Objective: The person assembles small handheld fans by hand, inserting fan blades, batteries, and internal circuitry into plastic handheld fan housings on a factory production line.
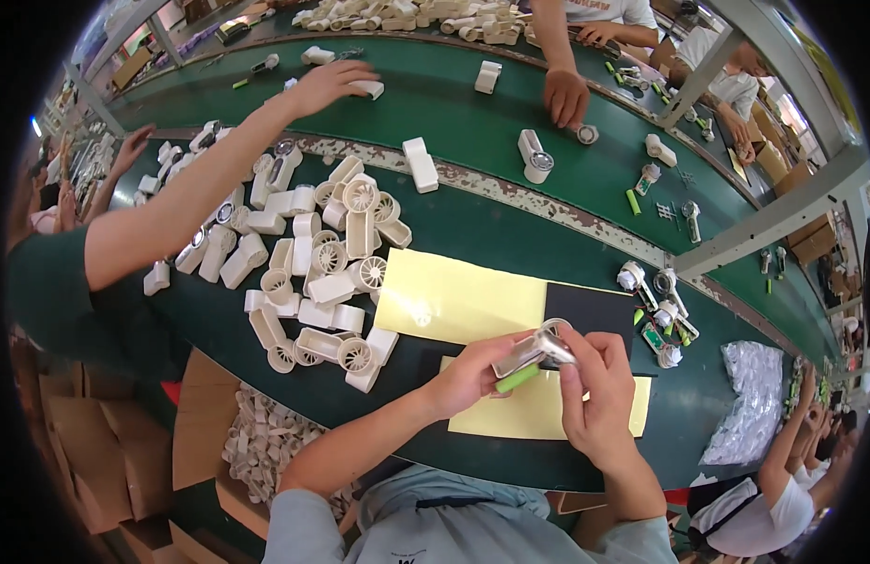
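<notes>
Above the yellow sheet, my left hand [468,378] grips a white handheld-fan housing [521,359] by its body. A green cylindrical battery [517,379] hangs at its lower side. My right hand [596,390] pinches the housing's round, shiny head end [552,338] between thumb and fingers. The fingers partly cover the inside, so its parts are hard to make out. To the left lies a pile of white fan housings [336,282] with round grilles. At the right are several fan inner assemblies [662,315] with green batteries and circuit boards.
Yellow sheets [463,293] and a black pad [585,315] lie before me. A clear plastic bag [747,399] rests at right, a carton of white parts [204,414] below left. A co-worker's arm [200,188] reaches over the green conveyor [407,85]; another hand [566,97] works opposite.
</notes>
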